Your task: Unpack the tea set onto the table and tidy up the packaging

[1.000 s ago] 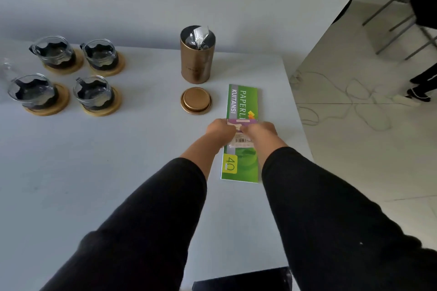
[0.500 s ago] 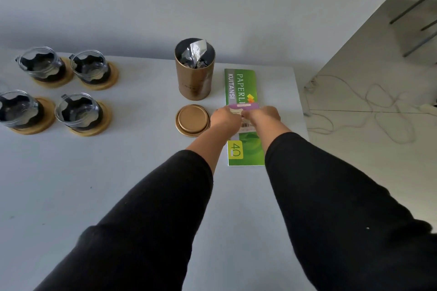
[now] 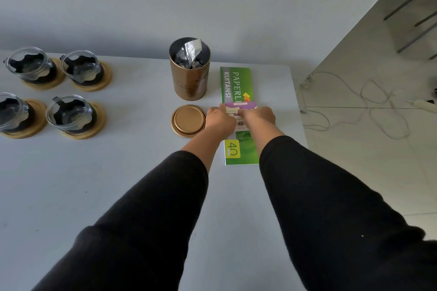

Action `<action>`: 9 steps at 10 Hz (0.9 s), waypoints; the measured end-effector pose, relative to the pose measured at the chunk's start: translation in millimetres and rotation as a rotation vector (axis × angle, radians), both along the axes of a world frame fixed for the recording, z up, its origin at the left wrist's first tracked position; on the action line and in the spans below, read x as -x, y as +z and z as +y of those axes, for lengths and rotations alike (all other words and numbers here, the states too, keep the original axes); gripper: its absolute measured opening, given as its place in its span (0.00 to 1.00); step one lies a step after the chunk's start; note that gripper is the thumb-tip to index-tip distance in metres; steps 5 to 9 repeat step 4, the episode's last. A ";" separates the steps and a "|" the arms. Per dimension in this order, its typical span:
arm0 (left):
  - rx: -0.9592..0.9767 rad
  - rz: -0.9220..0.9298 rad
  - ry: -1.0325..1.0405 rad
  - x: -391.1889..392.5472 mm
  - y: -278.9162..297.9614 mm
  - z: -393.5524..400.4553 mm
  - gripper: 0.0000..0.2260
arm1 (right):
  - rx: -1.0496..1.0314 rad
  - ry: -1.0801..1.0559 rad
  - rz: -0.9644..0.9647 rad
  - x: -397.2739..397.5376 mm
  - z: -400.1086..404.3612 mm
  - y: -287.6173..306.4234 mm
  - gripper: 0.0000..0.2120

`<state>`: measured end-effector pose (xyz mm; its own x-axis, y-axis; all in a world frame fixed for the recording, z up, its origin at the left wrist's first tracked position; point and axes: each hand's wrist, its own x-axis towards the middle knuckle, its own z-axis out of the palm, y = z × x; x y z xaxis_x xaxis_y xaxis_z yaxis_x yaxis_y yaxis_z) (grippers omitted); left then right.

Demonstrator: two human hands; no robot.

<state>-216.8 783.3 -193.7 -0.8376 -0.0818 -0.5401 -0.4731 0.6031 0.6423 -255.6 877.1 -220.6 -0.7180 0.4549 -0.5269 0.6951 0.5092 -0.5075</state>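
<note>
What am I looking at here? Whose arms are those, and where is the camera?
There is no machine here. The arms in black sleeves belong to a person, and the camera sits on that person's head, looking forward and down, so you see roughly what they see.

They are at a white table. At its far left stand four clear glass cups, each on a round wooden coaster. In the middle is a tall bronze tin, open, with a crumpled silver foil bag poking out. Its round bronze lid lies on the table in front of it. To the right lies a long green booklet.

The left hand and the right hand meet above the booklet, holding a small purple and white paper packet together. What it contains cannot be told.
</note>
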 end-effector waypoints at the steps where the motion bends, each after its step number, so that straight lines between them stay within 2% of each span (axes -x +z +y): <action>1: -0.022 -0.017 -0.028 -3.6 7.3 -0.8 0.19 | -0.020 -0.049 0.020 -5.5 -4.2 9.3 0.24; 2: 0.013 0.016 -0.063 -11.6 22.8 -7.5 0.18 | -0.031 -0.115 0.075 -8.6 -10.6 22.3 0.24; 4: 0.001 0.025 0.044 -30.9 46.4 -56.8 0.19 | 0.000 -0.171 0.151 -42.3 -44.4 57.3 0.24; 9: 0.001 0.025 0.044 -30.9 46.4 -56.8 0.19 | 0.000 -0.171 0.151 -42.3 -44.4 57.3 0.24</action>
